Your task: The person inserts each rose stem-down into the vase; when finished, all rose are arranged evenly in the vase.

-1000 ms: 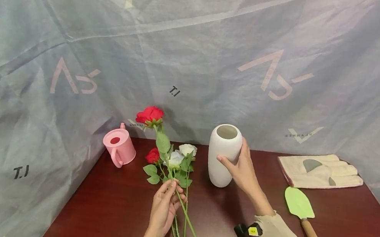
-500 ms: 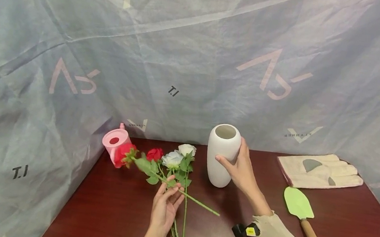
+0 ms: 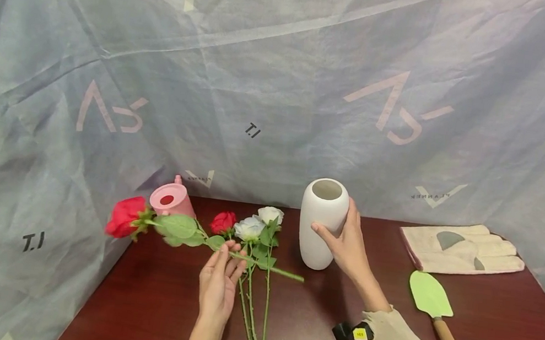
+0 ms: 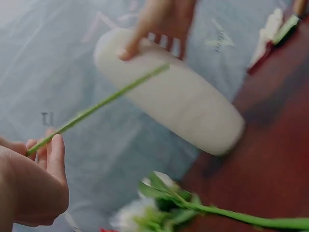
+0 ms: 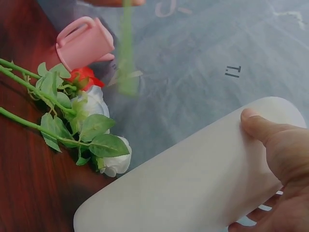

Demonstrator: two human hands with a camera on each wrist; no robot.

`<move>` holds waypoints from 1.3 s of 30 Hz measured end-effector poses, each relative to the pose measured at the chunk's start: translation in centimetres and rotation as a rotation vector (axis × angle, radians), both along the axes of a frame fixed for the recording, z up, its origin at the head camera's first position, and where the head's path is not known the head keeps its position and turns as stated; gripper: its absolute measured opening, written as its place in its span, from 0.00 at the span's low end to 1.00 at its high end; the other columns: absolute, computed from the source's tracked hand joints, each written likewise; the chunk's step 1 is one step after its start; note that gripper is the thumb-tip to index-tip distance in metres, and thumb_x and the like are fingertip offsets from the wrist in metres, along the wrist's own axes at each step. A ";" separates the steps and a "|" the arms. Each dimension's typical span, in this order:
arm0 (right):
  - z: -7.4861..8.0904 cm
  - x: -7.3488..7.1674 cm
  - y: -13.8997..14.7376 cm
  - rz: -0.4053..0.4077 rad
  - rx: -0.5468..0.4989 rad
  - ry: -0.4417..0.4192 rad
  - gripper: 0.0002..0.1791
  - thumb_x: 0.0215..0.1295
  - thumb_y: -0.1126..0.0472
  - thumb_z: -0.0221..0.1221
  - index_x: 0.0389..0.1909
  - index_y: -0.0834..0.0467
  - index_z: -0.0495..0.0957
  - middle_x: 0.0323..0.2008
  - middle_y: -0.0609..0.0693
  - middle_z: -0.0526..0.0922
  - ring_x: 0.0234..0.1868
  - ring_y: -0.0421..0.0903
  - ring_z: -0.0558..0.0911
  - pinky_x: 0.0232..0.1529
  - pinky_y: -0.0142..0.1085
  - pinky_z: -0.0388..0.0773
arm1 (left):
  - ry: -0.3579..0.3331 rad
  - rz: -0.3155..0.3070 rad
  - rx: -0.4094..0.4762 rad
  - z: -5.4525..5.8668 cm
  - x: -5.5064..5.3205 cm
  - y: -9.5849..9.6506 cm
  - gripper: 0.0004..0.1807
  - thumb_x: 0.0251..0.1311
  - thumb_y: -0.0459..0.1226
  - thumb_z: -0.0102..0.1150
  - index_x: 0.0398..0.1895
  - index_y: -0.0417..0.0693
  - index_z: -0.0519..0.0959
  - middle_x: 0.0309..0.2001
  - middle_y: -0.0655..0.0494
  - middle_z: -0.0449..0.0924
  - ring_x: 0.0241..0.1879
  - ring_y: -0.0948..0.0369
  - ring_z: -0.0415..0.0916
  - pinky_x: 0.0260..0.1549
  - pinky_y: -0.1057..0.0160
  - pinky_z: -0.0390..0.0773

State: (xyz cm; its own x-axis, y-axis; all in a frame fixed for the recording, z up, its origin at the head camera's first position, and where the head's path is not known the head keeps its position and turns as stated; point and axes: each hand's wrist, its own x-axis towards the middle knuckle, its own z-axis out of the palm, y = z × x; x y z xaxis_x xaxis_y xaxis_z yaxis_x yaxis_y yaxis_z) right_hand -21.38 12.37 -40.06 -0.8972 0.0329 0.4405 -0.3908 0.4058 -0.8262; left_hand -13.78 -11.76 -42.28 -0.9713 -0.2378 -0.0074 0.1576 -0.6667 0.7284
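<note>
My left hand (image 3: 219,283) pinches the green stem of a red rose (image 3: 127,217) between thumb and fingers. The flower points left and the cut end of the stem points right, toward the vase. In the left wrist view the stem (image 4: 104,102) crosses in front of the vase. My right hand (image 3: 350,244) grips the side of a white vase (image 3: 313,227), which stands upright on the table with its mouth open at the top. Under and beside the left hand lie another red rose (image 3: 224,222), a pale blue rose (image 3: 248,228) and a white rose (image 3: 270,214).
A pink watering can (image 3: 175,200) stands at the back left, partly behind the held rose. On the right lie a cream glove (image 3: 463,249) and a green trowel (image 3: 431,295) with a wooden handle. A grey cloth (image 3: 279,110) hangs behind the dark red table (image 3: 138,311).
The held rose has swung from upright to nearly level, its flower moving left and down and its stem end turning right. My left hand has shifted left. The right hand stays on the vase.
</note>
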 end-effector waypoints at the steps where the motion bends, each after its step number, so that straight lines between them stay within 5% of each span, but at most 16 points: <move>1: -0.1 0.0 0.0 -0.004 -0.001 0.002 0.51 0.51 0.53 0.69 0.70 0.56 0.48 0.60 0.61 0.59 0.57 0.55 0.65 0.54 0.53 0.63 | 0.005 0.000 0.033 0.5 -0.2 -0.1 0.12 0.68 0.39 0.47 0.42 0.41 0.78 0.37 0.52 0.80 0.40 0.60 0.80 0.43 0.64 0.77; 4: -0.1 0.1 0.1 -0.008 -0.005 0.008 0.51 0.51 0.53 0.69 0.70 0.55 0.48 0.60 0.61 0.60 0.57 0.55 0.65 0.53 0.54 0.64 | 0.016 0.021 0.159 2.3 -0.9 -0.3 0.11 0.68 0.37 0.48 0.41 0.42 0.79 0.36 0.51 0.80 0.41 0.58 0.80 0.46 0.62 0.76; 9: -0.1 0.3 -0.2 0.003 -0.027 -0.005 0.50 0.52 0.53 0.69 0.71 0.52 0.47 0.61 0.60 0.58 0.57 0.55 0.66 0.51 0.55 0.65 | -0.006 0.162 0.367 5.3 -2.6 -0.1 0.10 0.65 0.37 0.53 0.42 0.41 0.79 0.35 0.49 0.81 0.41 0.57 0.80 0.49 0.62 0.74; 13: -0.2 0.3 -0.4 -0.007 -0.031 -0.017 0.50 0.52 0.53 0.69 0.71 0.52 0.47 0.61 0.60 0.58 0.57 0.55 0.65 0.52 0.55 0.65 | -0.022 0.229 0.416 7.3 -3.8 0.6 0.10 0.64 0.37 0.55 0.42 0.41 0.79 0.37 0.49 0.81 0.40 0.57 0.80 0.47 0.64 0.75; 18: -0.3 0.4 -0.3 -0.020 -0.026 -0.024 0.51 0.52 0.52 0.68 0.71 0.51 0.47 0.61 0.60 0.58 0.57 0.55 0.65 0.52 0.55 0.65 | -0.020 0.243 0.343 8.6 -5.1 2.5 0.10 0.64 0.38 0.55 0.41 0.43 0.80 0.38 0.49 0.82 0.41 0.57 0.80 0.45 0.63 0.76; 28: -0.2 0.1 -0.5 -0.006 -0.026 -0.021 0.51 0.54 0.52 0.68 0.71 0.52 0.45 0.62 0.60 0.57 0.55 0.57 0.66 0.51 0.54 0.66 | 0.043 0.217 0.025 8.9 -7.1 6.1 0.12 0.66 0.40 0.52 0.43 0.41 0.79 0.35 0.52 0.80 0.43 0.54 0.79 0.47 0.59 0.75; 39: -0.3 0.2 -0.5 0.004 -0.033 -0.034 0.51 0.55 0.52 0.67 0.71 0.52 0.44 0.61 0.59 0.56 0.55 0.56 0.66 0.51 0.54 0.66 | 0.075 0.210 -0.088 9.1 -7.9 7.5 0.14 0.68 0.41 0.50 0.46 0.40 0.79 0.39 0.47 0.80 0.45 0.52 0.78 0.45 0.59 0.77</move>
